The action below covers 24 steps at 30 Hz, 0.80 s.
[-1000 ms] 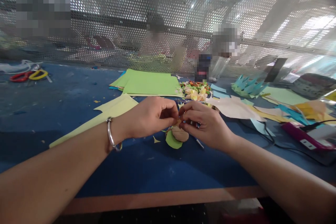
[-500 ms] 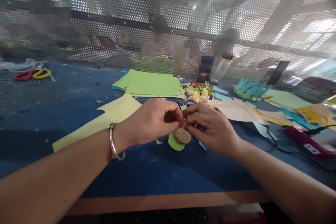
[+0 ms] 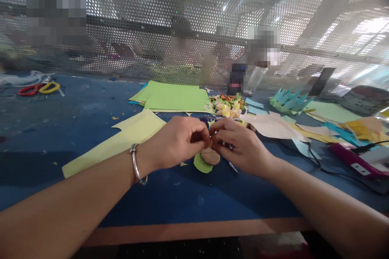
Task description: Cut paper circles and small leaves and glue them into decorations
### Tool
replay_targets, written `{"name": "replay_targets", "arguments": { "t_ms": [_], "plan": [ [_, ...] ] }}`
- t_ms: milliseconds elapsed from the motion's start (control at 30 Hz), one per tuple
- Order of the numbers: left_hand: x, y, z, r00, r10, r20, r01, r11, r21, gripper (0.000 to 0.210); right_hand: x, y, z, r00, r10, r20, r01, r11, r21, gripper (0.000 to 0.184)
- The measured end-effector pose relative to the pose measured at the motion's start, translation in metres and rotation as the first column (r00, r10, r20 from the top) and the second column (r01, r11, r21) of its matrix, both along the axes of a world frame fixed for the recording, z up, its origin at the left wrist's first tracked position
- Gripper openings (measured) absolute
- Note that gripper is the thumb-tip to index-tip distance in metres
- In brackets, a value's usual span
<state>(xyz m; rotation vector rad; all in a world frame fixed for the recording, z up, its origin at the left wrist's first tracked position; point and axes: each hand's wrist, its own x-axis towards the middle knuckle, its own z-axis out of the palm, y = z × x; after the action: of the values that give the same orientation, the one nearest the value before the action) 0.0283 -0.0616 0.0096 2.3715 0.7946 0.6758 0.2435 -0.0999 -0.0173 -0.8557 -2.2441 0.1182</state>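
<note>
My left hand, a silver bangle at its wrist, is closed in a pinch over the middle of the table. Facing it, my right hand pinches too, and the fingertips of both nearly meet around a small tan paper piece, mostly hidden by the fingers. Just below them lies a round tan paper cutout, overlapping a green paper cutout. A thin metal-tipped tool rests beside the right hand, partly covered by it.
Green paper sheets and pale yellow paper lie on the blue table. Small paper flowers sit behind my hands. Scissors are far left; a purple power strip with cables is right. A perforated screen stands behind.
Both hands have shifted very slightly left and stay pinched close together. The cutouts below them look the same.
</note>
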Motion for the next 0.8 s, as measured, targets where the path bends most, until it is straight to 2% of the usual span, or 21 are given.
{"name": "replay_targets", "arguments": {
  "t_ms": [133, 300, 500, 600, 700, 800],
  "plan": [
    [-0.001, 0.000, 0.003, 1.000, -0.007, -0.009, 0.007, 1.000, -0.008, 0.012, -0.001, 0.000, 0.000, 1.000, 0.011, -0.021, -0.011, 1.000, -0.005, 0.014],
    [0.003, -0.004, 0.001, 1.000, -0.003, 0.011, 0.003, 0.999, 0.052, 0.011, 0.002, 0.001, -0.001, 0.999, 0.024, -0.024, -0.024, 0.999, -0.035, 0.016],
    [-0.001, 0.006, 0.000, 0.999, -0.003, 0.040, 0.006, 0.998, -0.061, 0.008, 0.005, 0.004, 0.002, 0.999, -0.020, -0.030, 0.017, 0.996, -0.084, 0.009],
    [-0.009, 0.020, 0.002, 0.978, 0.107, 0.177, -0.090, 0.991, -0.102, 0.004, 0.011, 0.007, 0.005, 0.991, -0.111, -0.069, 0.106, 0.992, -0.063, 0.007],
    [-0.016, 0.037, 0.002, 0.900, 0.291, 0.325, -0.258, 0.956, -0.142, 0.008, 0.022, 0.014, 0.007, 0.969, -0.230, -0.095, 0.231, 0.973, 0.000, 0.008],
    [-0.020, 0.049, -0.002, 0.831, 0.390, 0.397, -0.338, 0.920, -0.198, 0.012, 0.034, 0.021, 0.007, 0.924, -0.382, -0.027, 0.379, 0.923, -0.067, 0.013]
  ]
}}
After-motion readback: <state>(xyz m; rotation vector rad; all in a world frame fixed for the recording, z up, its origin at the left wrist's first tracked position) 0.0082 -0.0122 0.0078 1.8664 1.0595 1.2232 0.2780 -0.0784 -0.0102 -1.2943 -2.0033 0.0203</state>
